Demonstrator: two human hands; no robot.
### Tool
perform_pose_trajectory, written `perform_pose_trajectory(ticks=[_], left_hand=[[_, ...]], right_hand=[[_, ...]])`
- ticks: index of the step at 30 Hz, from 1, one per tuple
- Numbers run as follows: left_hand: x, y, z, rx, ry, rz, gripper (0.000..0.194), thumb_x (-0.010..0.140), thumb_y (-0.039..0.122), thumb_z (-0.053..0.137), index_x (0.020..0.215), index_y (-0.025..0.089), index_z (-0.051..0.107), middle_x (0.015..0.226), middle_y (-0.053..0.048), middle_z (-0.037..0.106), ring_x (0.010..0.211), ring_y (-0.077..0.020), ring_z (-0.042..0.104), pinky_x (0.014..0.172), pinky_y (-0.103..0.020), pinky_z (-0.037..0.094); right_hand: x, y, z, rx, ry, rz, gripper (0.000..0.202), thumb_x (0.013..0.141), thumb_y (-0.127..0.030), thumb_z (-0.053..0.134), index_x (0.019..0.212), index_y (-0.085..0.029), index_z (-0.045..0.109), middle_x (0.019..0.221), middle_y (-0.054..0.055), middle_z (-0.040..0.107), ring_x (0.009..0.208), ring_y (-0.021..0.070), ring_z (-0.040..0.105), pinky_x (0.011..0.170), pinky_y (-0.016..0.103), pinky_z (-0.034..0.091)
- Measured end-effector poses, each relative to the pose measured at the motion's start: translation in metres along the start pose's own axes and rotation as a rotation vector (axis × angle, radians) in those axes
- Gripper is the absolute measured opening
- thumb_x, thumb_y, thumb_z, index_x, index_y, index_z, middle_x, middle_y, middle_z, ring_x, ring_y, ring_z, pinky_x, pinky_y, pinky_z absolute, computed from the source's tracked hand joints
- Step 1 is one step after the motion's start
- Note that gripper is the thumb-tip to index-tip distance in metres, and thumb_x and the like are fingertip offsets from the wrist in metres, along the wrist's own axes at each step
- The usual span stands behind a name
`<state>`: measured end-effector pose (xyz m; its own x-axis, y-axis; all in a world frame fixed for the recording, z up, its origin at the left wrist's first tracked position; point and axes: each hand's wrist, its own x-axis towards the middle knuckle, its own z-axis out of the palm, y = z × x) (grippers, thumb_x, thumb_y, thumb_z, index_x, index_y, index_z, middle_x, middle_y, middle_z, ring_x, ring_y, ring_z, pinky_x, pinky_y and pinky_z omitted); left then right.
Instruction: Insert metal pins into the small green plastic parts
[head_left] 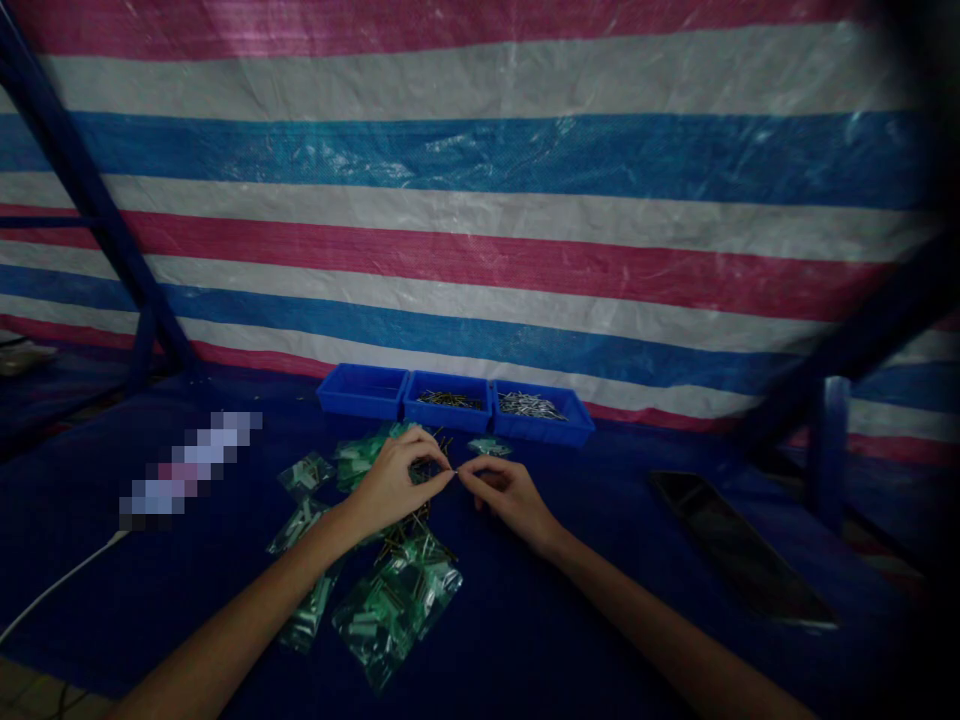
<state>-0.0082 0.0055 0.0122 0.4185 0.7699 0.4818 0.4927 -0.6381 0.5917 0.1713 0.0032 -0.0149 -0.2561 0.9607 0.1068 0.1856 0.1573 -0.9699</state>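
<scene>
My left hand (401,475) and my right hand (510,492) meet over the middle of the blue table, fingertips pinched close together. Between them is something tiny that I cannot make out. Beneath and beside my left hand lie loose brass-coloured, screw-like pieces (394,540). Clear greenish plastic bags (401,605) with small parts inside lie in front of and around my left wrist. Another small bag (489,447) rests just beyond my right hand.
Three joined blue bins stand at the back: the left bin (364,372), the middle bin (459,383) with dark brass-coloured pieces, and the right bin (566,428) with silvery pieces. A dark phone-like slab (742,545) lies right. A white cable (64,585) crosses the left.
</scene>
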Motion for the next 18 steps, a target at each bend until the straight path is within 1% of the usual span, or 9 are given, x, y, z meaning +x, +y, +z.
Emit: perform_pose_trajectory(ticks=[2,4,7,8,11,13,16,17,18], left_hand=[[0.0,0.001,0.0,-0.013,-0.053,0.006,0.01,0.077,0.025,0.055,0.077,0.018,0.061,0.084,-0.003,0.059,0.083,-0.0155,0.055,0.078,-0.031,0.04],[-0.001,0.0,-0.001,0.011,-0.098,0.0,0.013,0.077,0.028,0.056,0.085,0.019,0.061,0.087,-0.003,0.06,0.085,-0.0165,0.055,0.079,-0.032,0.039],[0.0,-0.007,-0.005,0.106,-0.095,-0.021,0.026,0.074,0.035,0.06,0.097,0.023,0.059,0.093,-0.003,0.06,0.09,-0.0191,0.053,0.083,-0.036,0.037],[0.001,-0.009,-0.007,0.148,-0.078,-0.029,0.025,0.073,0.036,0.06,0.094,0.023,0.06,0.092,-0.002,0.06,0.09,-0.0197,0.052,0.083,-0.037,0.036],[0.003,-0.016,-0.011,0.217,-0.047,-0.035,0.015,0.07,0.037,0.064,0.071,0.022,0.064,0.084,-0.001,0.06,0.084,-0.0194,0.052,0.082,-0.039,0.034],[0.004,-0.017,-0.012,0.173,-0.044,-0.041,0.016,0.067,0.037,0.066,0.063,0.022,0.065,0.082,0.0,0.06,0.082,-0.0185,0.053,0.08,-0.038,0.034],[0.006,-0.017,-0.012,0.054,-0.03,-0.06,0.012,0.067,0.034,0.067,0.064,0.023,0.067,0.082,0.0,0.062,0.081,-0.0172,0.055,0.08,-0.036,0.036],[0.006,-0.018,-0.012,0.023,-0.022,-0.06,0.01,0.068,0.033,0.067,0.065,0.023,0.067,0.082,0.0,0.063,0.081,-0.0168,0.056,0.079,-0.036,0.037],[0.007,-0.019,-0.011,0.001,-0.008,-0.058,0.009,0.069,0.031,0.066,0.066,0.023,0.068,0.082,0.0,0.064,0.081,-0.0166,0.056,0.078,-0.035,0.038]], right_hand=[[0.001,0.0,-0.002,0.045,0.014,0.015,0.029,0.069,-0.042,0.063,0.08,-0.016,0.064,0.059,-0.001,0.056,0.042,0.006,0.044,0.036,0.019,0.031],[0.004,0.001,-0.006,0.106,0.026,0.026,0.03,0.067,-0.042,0.064,0.083,-0.016,0.065,0.064,0.0,0.058,0.042,0.0058,0.045,0.035,0.018,0.031],[0.011,0.0,-0.015,0.176,0.052,0.056,0.032,0.067,-0.042,0.064,0.086,-0.017,0.065,0.069,0.001,0.059,0.046,0.0067,0.048,0.036,0.018,0.035],[0.014,-0.002,-0.019,0.178,0.062,0.067,0.031,0.067,-0.041,0.064,0.086,-0.017,0.066,0.069,0.002,0.06,0.046,0.0068,0.048,0.036,0.018,0.036],[0.023,-0.012,-0.028,0.155,0.108,0.072,0.03,0.068,-0.04,0.063,0.085,-0.015,0.066,0.073,0.005,0.062,0.048,0.0067,0.049,0.04,0.019,0.041],[0.029,-0.022,-0.033,0.159,0.141,0.033,0.034,0.07,-0.039,0.061,0.095,-0.016,0.064,0.087,0.008,0.064,0.053,0.0083,0.053,0.042,0.02,0.044],[0.033,-0.032,-0.034,0.124,0.093,-0.043,0.049,0.073,-0.038,0.058,0.119,-0.022,0.051,0.114,0.011,0.056,0.069,0.014,0.06,0.044,0.021,0.046],[0.032,-0.033,-0.034,0.073,0.063,-0.063,0.051,0.074,-0.038,0.057,0.122,-0.023,0.048,0.118,0.011,0.054,0.072,0.0154,0.061,0.043,0.022,0.046],[0.031,-0.033,-0.032,-0.008,0.036,-0.084,0.05,0.074,-0.037,0.057,0.122,-0.023,0.049,0.116,0.01,0.056,0.072,0.0161,0.062,0.044,0.022,0.046]])
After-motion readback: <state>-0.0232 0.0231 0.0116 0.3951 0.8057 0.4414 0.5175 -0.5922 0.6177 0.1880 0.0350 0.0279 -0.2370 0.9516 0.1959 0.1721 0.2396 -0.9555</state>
